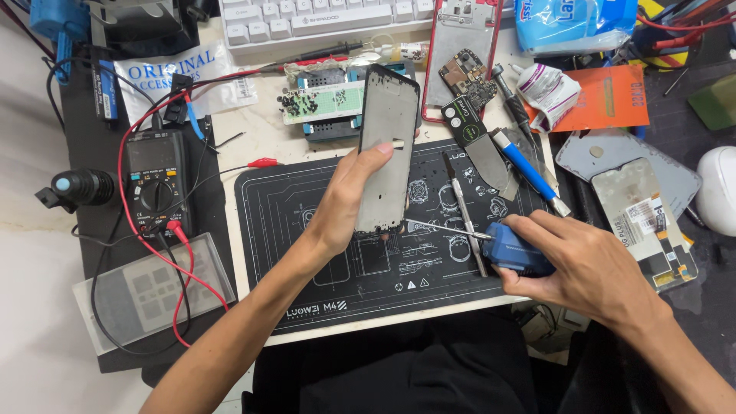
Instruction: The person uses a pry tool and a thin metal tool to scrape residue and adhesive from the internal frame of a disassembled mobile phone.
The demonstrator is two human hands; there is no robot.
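My left hand (pixel 349 201) holds a bare phone frame (pixel 387 146), dark-edged and grey inside, upright over the black work mat (pixel 307 253). The thumb lies across its lower left side. My right hand (pixel 586 264) grips a screwdriver with a blue handle (pixel 515 251) low on the mat's right end. Its thin metal shaft (pixel 445 228) points left, and the tip reaches the bottom edge of the frame. Metal tweezers (pixel 466 211) lie on the mat between the two hands.
A multimeter (pixel 156 185) with red and black leads sits at the left. Behind the mat lie a white keyboard (pixel 322 19), a parts tray (pixel 326 103), a red phone shell with a circuit board (pixel 464 69), a blade and blue-handled tool (pixel 525 165). Phone screens (pixel 644 211) rest at the right.
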